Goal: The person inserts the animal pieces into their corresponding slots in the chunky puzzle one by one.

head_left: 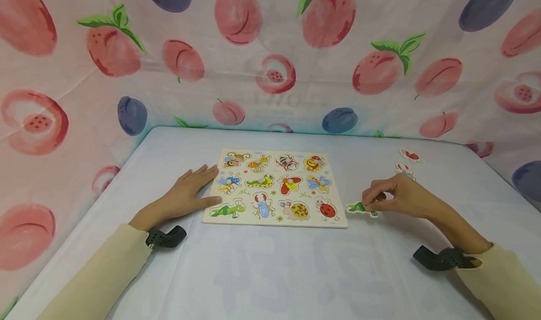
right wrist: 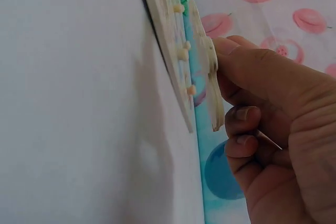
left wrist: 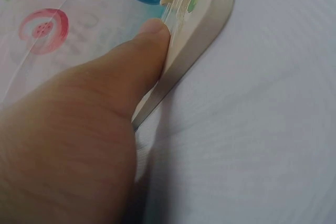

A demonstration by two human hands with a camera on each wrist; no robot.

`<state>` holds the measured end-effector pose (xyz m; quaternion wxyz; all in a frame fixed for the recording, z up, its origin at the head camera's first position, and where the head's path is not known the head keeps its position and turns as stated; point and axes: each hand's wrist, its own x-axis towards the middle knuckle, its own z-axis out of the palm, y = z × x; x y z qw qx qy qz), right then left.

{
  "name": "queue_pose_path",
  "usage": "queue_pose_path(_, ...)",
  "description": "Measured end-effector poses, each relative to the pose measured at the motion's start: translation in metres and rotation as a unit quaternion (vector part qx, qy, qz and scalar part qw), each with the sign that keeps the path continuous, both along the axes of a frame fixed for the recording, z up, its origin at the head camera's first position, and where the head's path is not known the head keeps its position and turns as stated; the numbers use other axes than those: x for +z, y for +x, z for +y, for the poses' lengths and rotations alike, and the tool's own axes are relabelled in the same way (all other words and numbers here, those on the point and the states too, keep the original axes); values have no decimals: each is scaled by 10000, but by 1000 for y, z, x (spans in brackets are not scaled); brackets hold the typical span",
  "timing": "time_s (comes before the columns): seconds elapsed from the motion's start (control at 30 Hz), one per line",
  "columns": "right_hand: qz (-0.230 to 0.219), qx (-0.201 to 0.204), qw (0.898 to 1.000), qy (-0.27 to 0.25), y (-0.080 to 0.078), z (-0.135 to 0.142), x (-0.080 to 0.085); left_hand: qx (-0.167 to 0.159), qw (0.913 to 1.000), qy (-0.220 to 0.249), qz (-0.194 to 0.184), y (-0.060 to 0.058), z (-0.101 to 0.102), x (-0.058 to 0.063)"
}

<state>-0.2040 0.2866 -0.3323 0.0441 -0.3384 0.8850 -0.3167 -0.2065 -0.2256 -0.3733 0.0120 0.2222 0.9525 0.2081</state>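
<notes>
A wooden peg puzzle board [head_left: 274, 222] with insect pictures lies on the table. My left hand [head_left: 186, 193] rests at its left side, fingers spread, with the thumb [left wrist: 149, 40] on the board's edge in the left wrist view. My right hand [head_left: 399, 195] pinches a green grasshopper puzzle piece [head_left: 356, 207] between thumb and fingers, just off the board's lower right corner. The right wrist view shows that piece [right wrist: 211, 72] edge-on, held above the white cloth. Knobbed pieces fill the board's upper two rows; the bottom-row pictures show no knobs.
Further back on the right lie a loose stag beetle piece [head_left: 405, 170], partly behind my right hand, and a ladybug piece [head_left: 410, 155]. White cloth [head_left: 270, 273] covers the table. A fruit-print curtain [head_left: 274, 38] stands along the back and left.
</notes>
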Motion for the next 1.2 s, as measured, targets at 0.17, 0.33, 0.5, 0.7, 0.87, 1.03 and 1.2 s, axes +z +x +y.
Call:
queue_pose_path(0.17,231,164,9995,-155,-5,-12,5,12,10000,-6,-8,0,0,0)
queue_pose_path(0.33,405,246,9984,-308,-9,-28,8,8,10000,-4,-1,0,0,0)
queue_pose_path(0.5,439,380,9973,-451,-14,-45,8,0,10000,16,23,0,0,-1)
queue_pose_path(0.7,436,747,9939,-685,-20,-65,8,9,10000,16,52,0,0,-1)
queue_pose_path(0.87,397,964,9909,-847,-22,-80,9,2,10000,33,-6,0,1,0)
queue_pose_path(1.03,270,1059,9902,-867,-23,-95,9,32,10000,13,-29,0,1,0)
queue_pose_path(1.2,216,1103,9895,-905,-24,-109,10,12,10000,52,18,1,1,0)
